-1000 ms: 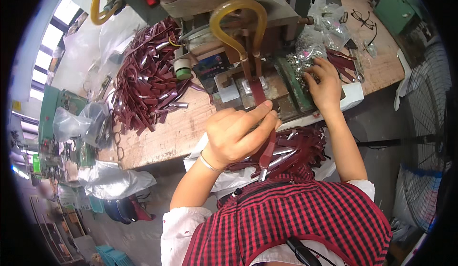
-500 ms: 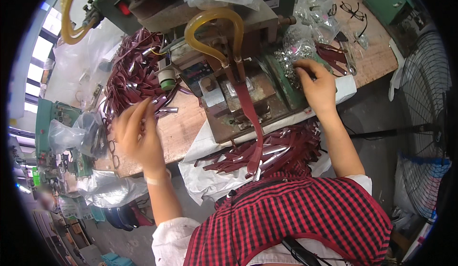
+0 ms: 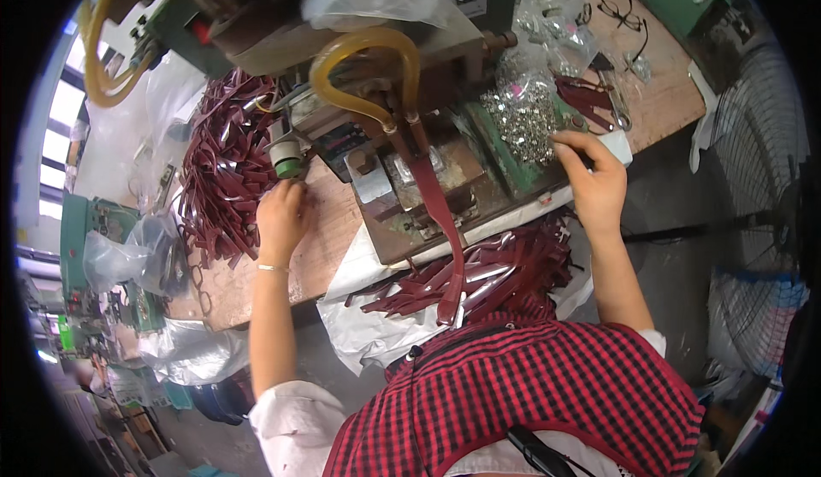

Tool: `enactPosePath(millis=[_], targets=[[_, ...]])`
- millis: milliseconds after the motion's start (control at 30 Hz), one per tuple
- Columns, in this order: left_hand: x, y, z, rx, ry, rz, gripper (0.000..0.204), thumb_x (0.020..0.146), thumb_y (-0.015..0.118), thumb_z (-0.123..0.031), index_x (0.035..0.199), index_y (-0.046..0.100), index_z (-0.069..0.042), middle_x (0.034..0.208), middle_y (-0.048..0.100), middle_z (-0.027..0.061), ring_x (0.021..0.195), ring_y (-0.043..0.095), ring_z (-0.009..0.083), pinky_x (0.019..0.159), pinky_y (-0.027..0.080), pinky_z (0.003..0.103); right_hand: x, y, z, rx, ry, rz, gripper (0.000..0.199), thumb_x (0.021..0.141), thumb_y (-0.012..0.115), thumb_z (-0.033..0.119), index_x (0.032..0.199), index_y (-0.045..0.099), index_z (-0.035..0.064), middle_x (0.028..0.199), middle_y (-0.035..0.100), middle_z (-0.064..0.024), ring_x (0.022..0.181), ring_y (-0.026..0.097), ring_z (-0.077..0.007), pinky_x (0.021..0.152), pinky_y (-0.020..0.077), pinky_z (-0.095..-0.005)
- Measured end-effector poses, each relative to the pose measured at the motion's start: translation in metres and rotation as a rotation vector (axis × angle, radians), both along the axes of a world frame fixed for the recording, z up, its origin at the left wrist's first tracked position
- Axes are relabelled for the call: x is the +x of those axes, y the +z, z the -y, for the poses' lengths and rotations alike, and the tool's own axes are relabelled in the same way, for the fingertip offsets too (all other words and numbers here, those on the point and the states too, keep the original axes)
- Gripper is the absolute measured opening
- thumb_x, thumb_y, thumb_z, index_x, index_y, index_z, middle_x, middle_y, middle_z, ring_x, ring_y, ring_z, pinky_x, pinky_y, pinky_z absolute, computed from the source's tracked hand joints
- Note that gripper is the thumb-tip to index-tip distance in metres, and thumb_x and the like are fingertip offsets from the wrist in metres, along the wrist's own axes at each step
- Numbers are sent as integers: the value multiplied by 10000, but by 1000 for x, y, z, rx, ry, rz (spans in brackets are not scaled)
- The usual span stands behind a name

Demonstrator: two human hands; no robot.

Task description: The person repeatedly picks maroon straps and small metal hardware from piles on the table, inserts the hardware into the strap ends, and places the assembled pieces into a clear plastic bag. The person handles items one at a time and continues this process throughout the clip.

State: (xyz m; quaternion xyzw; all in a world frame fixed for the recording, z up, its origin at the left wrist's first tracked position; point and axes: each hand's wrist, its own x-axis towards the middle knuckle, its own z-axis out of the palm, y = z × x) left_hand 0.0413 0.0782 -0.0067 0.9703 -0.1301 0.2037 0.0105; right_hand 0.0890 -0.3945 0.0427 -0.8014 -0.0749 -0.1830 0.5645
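A press machine (image 3: pixel 462 165) stands before me, with a dark red strap (image 3: pixel 440 212) running from under its head down toward my apron. My left hand (image 3: pixel 284 219) is by the round green-and-white knob (image 3: pixel 288 159), beside a heap of dark red straps (image 3: pixel 227 169). Its fingers are curled in, and whatever they hold is hidden. At the right, my right hand (image 3: pixel 596 182) has thumb and forefinger brought together in a pinch. It is beside the pile of small shiny metal pieces (image 3: pixel 523 122); anything between its fingertips is too small to name.
More dark red straps (image 3: pixel 487 276) lie on white sheeting across my lap. A yellow hose (image 3: pixel 368 41) loops above the press. Glasses (image 3: pixel 622 15) and scissors (image 3: pixel 617 105) lie at the right, near a black fan (image 3: pixel 757 212). Plastic bags (image 3: pixel 128 250) sit at the left.
My left hand has moved up and right, from a blurred, spread pose to curled fingers beside the knob. My right hand has drawn slightly away from the metal pieces, its fingertips closer together.
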Motion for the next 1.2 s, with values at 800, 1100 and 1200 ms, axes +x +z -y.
enactPosePath(millis=[800,1100,1200], targets=[[-65,118,177,-803,-72,403,219,1024,504,-40,956,676,77,950,747,230,802,741,259,716,611,346,-18,65,-94,365,567,-175,392,929,680,52,1307,603,-20,1239,677,-133,1172,631,-217,1004,495,-353],[-27,115,199,-184,-581,478,222,700,773,-108,919,741,-110,1039,760,85,549,531,104,501,428,236,54,-32,-16,-634,-122,305,168,786,770,110,933,730,39,1204,685,-170,1249,587,-378,1030,479,-478],[-24,117,195,-179,-592,473,253,677,772,-140,926,735,-115,1019,753,76,564,552,90,500,435,235,62,-33,-16,-525,-145,267,138,787,783,130,873,729,37,1155,711,-157,1213,619,-351,1021,488,-449]])
